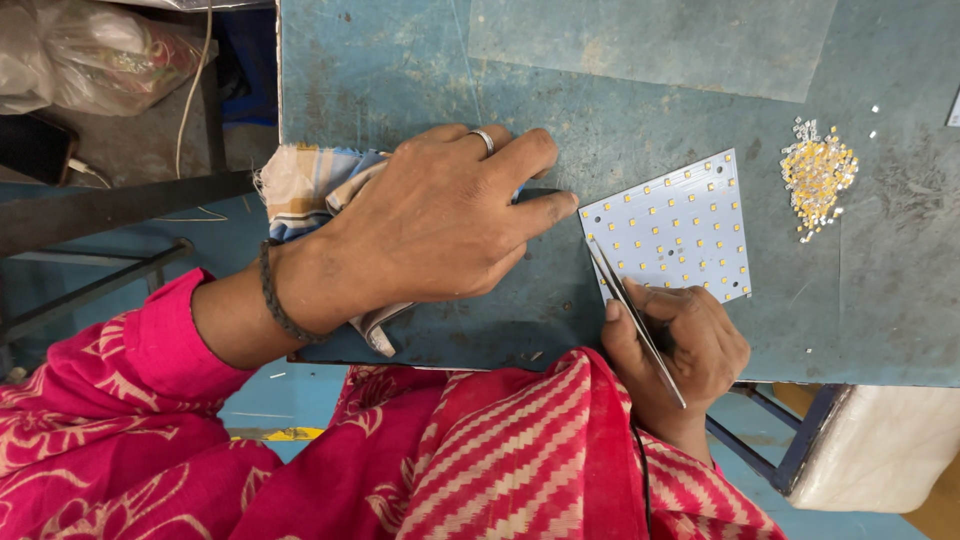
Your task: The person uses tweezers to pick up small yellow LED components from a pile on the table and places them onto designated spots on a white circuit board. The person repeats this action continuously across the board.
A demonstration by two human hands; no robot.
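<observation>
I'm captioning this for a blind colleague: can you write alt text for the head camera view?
Seen from above, a person's right hand holds metal tweezers at the edge of a square white board dotted with small yellow parts, on a worn blue table. The left hand lies flat on a folded cloth. A small heap of loose yellow parts sits to the board's right.

Only packaging I can spot: a crumpled clear plastic bag (95,50) top left, off my table's edge (279,120).

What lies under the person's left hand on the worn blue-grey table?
A striped cloth lies under the left hand, bunched on the table. Its middle is covered by the palm.
</observation>
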